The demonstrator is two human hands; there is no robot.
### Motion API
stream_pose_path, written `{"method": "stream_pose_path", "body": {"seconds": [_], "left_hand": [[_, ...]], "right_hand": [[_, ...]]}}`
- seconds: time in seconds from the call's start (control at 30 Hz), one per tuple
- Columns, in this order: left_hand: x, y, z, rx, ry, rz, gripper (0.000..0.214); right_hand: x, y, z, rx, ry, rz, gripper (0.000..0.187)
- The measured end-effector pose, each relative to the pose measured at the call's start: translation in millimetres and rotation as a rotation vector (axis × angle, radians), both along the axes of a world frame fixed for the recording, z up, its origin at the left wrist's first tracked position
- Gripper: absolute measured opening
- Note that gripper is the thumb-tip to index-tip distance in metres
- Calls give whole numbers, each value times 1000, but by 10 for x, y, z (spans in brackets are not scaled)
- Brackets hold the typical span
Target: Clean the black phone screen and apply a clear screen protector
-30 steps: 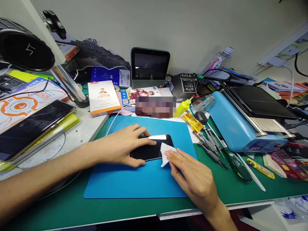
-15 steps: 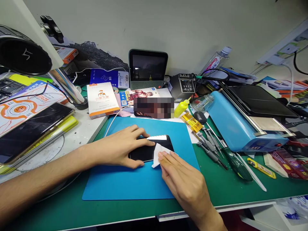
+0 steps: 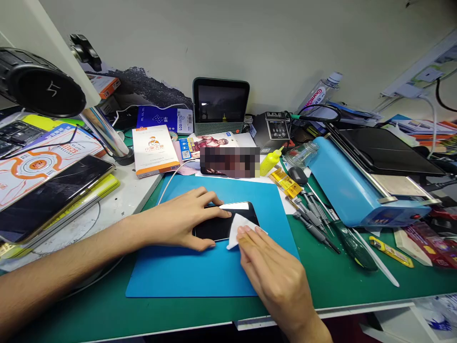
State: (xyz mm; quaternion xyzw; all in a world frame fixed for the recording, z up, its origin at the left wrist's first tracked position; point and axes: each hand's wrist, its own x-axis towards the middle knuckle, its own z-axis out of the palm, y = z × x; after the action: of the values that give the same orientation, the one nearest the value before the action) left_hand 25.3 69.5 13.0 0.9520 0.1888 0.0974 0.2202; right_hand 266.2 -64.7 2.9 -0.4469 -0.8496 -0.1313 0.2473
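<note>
A smartphone (image 3: 217, 228) lies face up on a blue mat (image 3: 171, 271), its dark screen showing a bright reflection along the far edge. My left hand (image 3: 191, 216) holds it at the left end, thumb along the near edge and fingers over the far side, one fingertip on the glass. My right hand (image 3: 273, 264) is closed on a folded white tissue (image 3: 236, 228) and presses it onto the phone's right end. That end is partly hidden by the tissue and the fingers.
Screwdrivers (image 3: 314, 214), a yellow bottle (image 3: 270, 162) and a blue machine (image 3: 342, 190) stand or lie to the right. Behind the mat are a white and orange box (image 3: 155, 150) and a small display (image 3: 222, 107). A microscope stand (image 3: 107, 136) rises at left, near another phone (image 3: 53, 195).
The view has shifted slightly, so everything sits a little lower and further right. Both hands keep nearly the same place on the phone, the tissue still under my right fingers.
</note>
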Motion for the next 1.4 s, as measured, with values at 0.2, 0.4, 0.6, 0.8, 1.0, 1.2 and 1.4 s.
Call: {"method": "stream_pose_path", "body": {"seconds": [0.2,0.4,0.6,0.8,1.0,1.2,1.4], "left_hand": [[-3,3,-4,-4,-16,-2,60],[-10,15,-6,-6,-11,-7,61],[3,2,43,-31,29,11,72],[1,-16,51,-84,-4,45,87],[-13,8,75,-97,-13,29,92],[-37,30,44,-178,-39,43,91],[-44,37,42,-185,-48,58,92]], "right_hand": [[58,-35,-31,-61,130,7,39],[175,-117,-49,-54,100,-112,34],[25,72,-21,-102,95,-217,29],[12,86,-49,-178,35,-233,47],[98,-182,-122,-131,-42,-209,57],[59,177,-123,-267,-100,-205,63],[7,-50,-159,-181,-163,-188,78]]}}
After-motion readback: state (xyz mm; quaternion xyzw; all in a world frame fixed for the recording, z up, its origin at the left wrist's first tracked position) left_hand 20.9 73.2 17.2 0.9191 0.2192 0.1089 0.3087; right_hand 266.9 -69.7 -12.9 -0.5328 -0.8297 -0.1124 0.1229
